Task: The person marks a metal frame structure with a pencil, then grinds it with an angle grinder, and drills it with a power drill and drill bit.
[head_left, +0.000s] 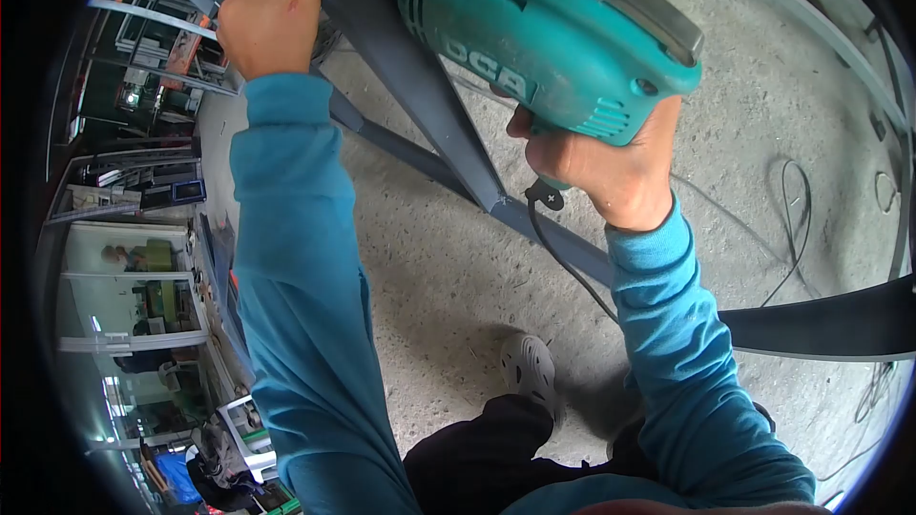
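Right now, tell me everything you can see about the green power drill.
The drill is a teal, plastic-looking corded tool with white lettering on its side, black handwriting on top and rear vent slots. It points up-left, its tip cut off at the picture's edge. The right hand grips its handle, where a black cord hangs down. The closed left hand sits near its front, by a grey metal bar.

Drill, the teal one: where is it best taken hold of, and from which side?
By the pistol handle under the rear of the drill, coming from below, as the right hand grips it. The body above is thick and rounded, the cord leaves the handle's foot, and the nose points at the grey frame bar that the left hand holds.
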The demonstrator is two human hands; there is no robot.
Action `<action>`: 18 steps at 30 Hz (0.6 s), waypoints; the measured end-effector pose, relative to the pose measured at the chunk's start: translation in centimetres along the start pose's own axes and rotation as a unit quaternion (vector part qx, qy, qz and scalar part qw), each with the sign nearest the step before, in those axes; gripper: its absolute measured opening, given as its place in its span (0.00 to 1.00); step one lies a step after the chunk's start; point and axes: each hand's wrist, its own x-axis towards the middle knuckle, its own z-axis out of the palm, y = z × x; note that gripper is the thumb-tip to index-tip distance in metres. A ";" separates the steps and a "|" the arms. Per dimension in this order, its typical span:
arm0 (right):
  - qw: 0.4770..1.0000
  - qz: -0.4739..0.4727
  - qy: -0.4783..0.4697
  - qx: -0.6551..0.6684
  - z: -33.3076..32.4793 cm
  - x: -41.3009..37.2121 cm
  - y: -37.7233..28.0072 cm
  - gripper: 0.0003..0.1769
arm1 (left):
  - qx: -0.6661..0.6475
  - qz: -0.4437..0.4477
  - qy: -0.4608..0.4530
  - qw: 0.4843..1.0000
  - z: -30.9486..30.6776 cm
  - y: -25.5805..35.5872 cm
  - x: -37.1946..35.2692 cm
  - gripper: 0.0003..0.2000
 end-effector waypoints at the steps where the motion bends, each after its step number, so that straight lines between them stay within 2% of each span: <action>1: 1.000 -0.004 0.000 -0.004 -0.2 0.0 -0.1 0.32 | 0.035 0.035 0.019 0.999 0.1 0.4 0.2 0.23; 2: 1.000 -0.003 -0.001 0.000 -0.3 0.1 -0.2 0.32 | 0.031 0.036 0.021 0.999 0.1 0.7 0.2 0.23; 4: 1.000 0.011 0.000 0.026 -0.2 0.1 -0.4 0.34 | 0.071 -0.087 -0.060 0.992 -0.4 1.3 0.3 0.25; 5: 0.999 0.018 0.002 0.039 -0.2 0.2 -0.5 0.35 | 0.070 -0.085 -0.059 0.992 -0.1 1.3 0.2 0.25; 7: 0.999 0.023 0.001 0.049 -0.1 0.1 -0.5 0.36 | 0.032 -0.002 0.032 0.999 0.4 1.1 0.0 0.27; 14: 0.999 0.015 0.003 0.038 0.0 0.2 -2.4 0.39 | 0.068 -0.025 0.010 0.997 0.3 1.0 -0.2 0.24; 16: 1.000 -0.003 0.013 0.026 0.1 0.4 -3.6 0.40 | -0.090 -0.021 -0.033 0.995 1.3 -0.4 -0.4 0.21; 17: 1.000 -0.013 0.015 0.018 0.1 0.6 -4.3 0.40 | -0.088 -0.021 -0.029 0.995 2.0 -0.5 -0.7 0.21; 18: 1.000 -0.022 0.015 0.009 0.1 0.8 -4.9 0.41 | -0.110 -0.002 0.015 0.994 3.2 -0.4 -1.1 0.20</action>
